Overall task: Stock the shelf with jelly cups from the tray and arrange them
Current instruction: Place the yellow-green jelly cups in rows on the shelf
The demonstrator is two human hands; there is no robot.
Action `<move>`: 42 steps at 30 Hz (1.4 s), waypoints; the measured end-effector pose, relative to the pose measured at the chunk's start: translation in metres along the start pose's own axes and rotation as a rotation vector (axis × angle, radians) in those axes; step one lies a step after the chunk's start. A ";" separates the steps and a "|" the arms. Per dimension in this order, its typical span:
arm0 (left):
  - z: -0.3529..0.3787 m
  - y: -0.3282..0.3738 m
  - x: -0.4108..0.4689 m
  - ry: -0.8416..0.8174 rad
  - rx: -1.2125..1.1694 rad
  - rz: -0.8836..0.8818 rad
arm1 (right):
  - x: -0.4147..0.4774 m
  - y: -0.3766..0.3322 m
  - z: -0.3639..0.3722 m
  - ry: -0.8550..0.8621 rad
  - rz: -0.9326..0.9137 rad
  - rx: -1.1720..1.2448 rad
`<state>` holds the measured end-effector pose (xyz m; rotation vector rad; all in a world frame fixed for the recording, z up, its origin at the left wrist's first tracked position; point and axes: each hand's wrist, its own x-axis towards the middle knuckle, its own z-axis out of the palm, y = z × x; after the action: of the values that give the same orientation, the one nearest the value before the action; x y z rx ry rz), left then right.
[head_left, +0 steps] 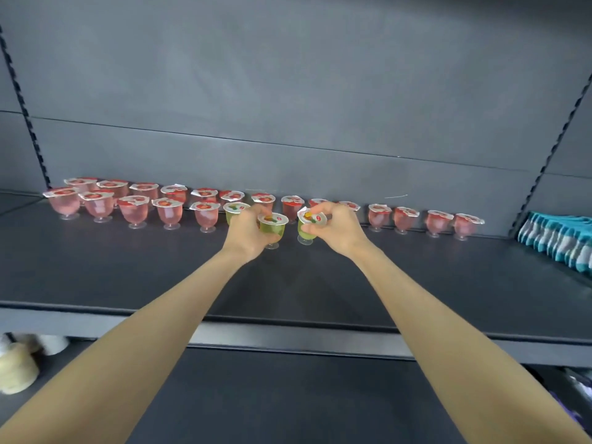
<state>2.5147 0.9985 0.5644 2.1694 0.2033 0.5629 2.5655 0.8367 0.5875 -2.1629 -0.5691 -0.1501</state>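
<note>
**Cups in hand at the front row: handling and clearance**

Nearest is the lower shelf (288,395), with pale round packs (16,366) at its left edge, out of the working path. The tray is not in view.

On the shelf (128,277) above, both forearms reach in.
- The left hand (245,232) has its grip clamped round the bowl of a green jelly cup (272,228). The cup is upright, and whether its foot touches the shelf cannot be told.
- The right hand (339,230) has its grip pinched on the rim and bowl of a second green cup (306,232), which is tilted.
- The two cups are near each other but apart.

Handling assessment: the cups are light, thin-walled and top-heavy on a narrow foot, so likely to tip. The best hold is the bowl wall under the rim with light pressure, not the foil lid tab.

Obstructions:
- A third green cup (235,210) stands just behind the left hand, ending the front row of pink cups (169,213).
- The back row of pink cups (435,221) runs along the rear panel (288,91), close behind both hands, so a knock could topple its neighbours.
- Blue packets (557,240) lie far right, well apart.
</note>
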 end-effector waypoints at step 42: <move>0.002 0.006 -0.190 -0.004 0.370 0.505 | -0.192 0.025 -0.017 0.158 -0.129 -0.338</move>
<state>2.3471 0.9290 0.5067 2.5966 -0.2745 0.8556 2.4074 0.7440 0.5219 -2.4103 -0.6266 -0.5145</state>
